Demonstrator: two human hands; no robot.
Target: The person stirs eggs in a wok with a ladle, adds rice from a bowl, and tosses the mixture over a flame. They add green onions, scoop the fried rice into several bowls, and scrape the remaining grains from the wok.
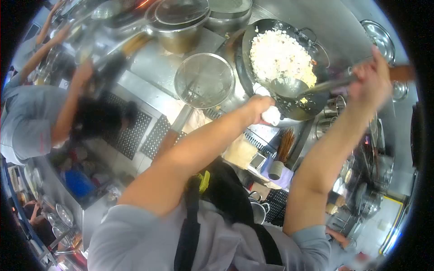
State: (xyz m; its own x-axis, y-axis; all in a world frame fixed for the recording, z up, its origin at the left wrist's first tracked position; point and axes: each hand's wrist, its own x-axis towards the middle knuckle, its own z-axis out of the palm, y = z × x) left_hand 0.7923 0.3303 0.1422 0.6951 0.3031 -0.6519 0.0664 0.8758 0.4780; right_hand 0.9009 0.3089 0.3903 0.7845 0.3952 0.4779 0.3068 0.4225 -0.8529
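A dark wok point(246, 47) at the upper right holds a heap of white and yellowish rice point(278, 54). My left hand point(261, 108) is closed around a white cloth point(271, 115) at the wok's near edge. Slightly blurred, my right hand point(370, 81) grips the handle of a metal ladle point(289, 86) to the right of the wok. The ladle's bowl lies in the wok, against the lower part of the rice. Left of the wok rests a round wire strainer point(204, 80) with a long handle.
Large metal pots point(176, 38) stand behind the strainer. A bamboo brush point(285, 144) and a beige folded cloth point(240, 151) are below the wok. Co-workers in grey shirts point(29, 117) work on the left, near a blue container point(80, 182). Metal bowls point(379, 38) lie at the right.
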